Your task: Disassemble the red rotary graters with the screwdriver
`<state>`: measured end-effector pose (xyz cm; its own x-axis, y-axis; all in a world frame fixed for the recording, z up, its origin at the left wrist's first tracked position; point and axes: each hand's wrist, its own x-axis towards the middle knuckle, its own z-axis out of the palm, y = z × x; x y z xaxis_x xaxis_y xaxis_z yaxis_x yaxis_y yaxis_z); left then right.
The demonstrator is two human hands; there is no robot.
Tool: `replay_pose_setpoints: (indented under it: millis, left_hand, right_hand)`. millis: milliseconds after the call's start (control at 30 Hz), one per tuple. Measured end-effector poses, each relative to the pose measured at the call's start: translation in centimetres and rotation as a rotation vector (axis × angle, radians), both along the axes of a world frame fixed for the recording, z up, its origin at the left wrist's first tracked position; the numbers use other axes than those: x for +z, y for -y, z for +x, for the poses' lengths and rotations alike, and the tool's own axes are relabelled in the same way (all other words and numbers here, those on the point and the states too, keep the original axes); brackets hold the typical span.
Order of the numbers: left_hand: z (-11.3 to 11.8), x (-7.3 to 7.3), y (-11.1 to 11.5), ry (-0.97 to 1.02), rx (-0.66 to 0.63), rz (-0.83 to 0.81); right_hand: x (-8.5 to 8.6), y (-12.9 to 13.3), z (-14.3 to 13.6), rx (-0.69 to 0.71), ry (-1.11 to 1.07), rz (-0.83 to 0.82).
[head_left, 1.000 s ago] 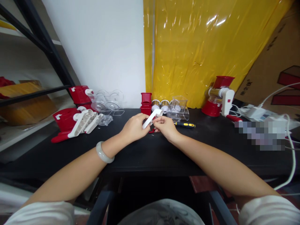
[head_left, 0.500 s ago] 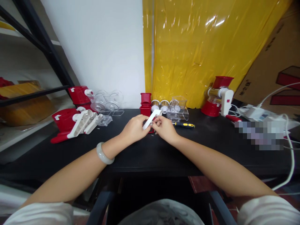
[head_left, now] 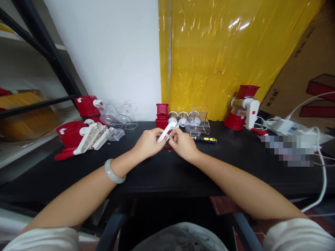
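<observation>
My left hand (head_left: 149, 142) is closed around one end of a white plastic crank arm (head_left: 165, 132), which it holds tilted above the black table. My right hand (head_left: 184, 143) is held at the arm's right side, thumb and fingers pinched together; whatever lies between them is too small to make out. Just below the hands are a red piece (head_left: 168, 147), mostly hidden, and a tiny pale bit (head_left: 169, 150). To the right of my right hand lies a yellow-and-black screwdriver (head_left: 205, 139), its tip hidden by the hand.
Behind my hands stand red plastic parts (head_left: 162, 115), grater drums (head_left: 182, 117) and a clear housing (head_left: 198, 122). At left are red bases (head_left: 70, 134), white crank arms (head_left: 92, 135) and clear parts (head_left: 120, 113). An assembled rotary grater (head_left: 242, 108) and white cables (head_left: 323, 174) occupy the right.
The white crank arm has tilted slightly and shifted a little left with my left hand. My right hand stays pinched beside it.
</observation>
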<state>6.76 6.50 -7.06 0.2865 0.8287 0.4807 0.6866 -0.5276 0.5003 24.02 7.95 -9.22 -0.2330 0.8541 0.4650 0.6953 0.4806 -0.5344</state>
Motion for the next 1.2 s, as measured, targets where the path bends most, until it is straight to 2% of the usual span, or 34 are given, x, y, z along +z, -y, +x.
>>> replay_pose_setpoints:
  millis: [133,300,433,600,733,867,967,1100,1200]
  left_hand:
    - [-0.5,0.0,-0.5,-0.018,0.043,-0.002]
    - [-1.2,-0.3,-1.3,-0.016,0.068,-0.044]
    - [-1.4,-0.4,-1.7,-0.031,0.064,-0.062]
    - [-1.6,-0.4,-1.8,-0.084,0.073,-0.105]
    - [-1.7,-0.5,-1.9,-0.113,0.072,-0.131]
    - [-1.7,-0.8,-2.0,-0.034,-0.05,-0.169]
    - [-1.5,-0.9,-1.8,0.036,-0.135,-0.198]
    - [-1.2,-0.5,-1.4,0.072,-0.222,-0.231]
    - [-1.1,-0.3,-1.2,0.057,-0.237,-0.246]
  right_hand:
    - [0.1,-0.6,0.6,0.091,0.02,-0.018]
    - [0.7,-1.9,2.4,0.291,0.24,-0.106]
    - [0.9,-2.5,3.1,0.325,0.366,-0.118]
    - [1.1,-2.6,3.2,0.281,0.516,-0.071]
    - [1.3,-2.7,3.4,0.248,0.407,0.024]
    - [1.3,-2.9,3.5,0.171,0.152,0.245]
    - [0.9,-3.0,3.4,0.18,0.032,0.349]
    - [0.4,-3.1,3.2,0.272,-0.007,0.305]
    - [0.2,-3.2,3.1,0.338,-0.003,0.24]
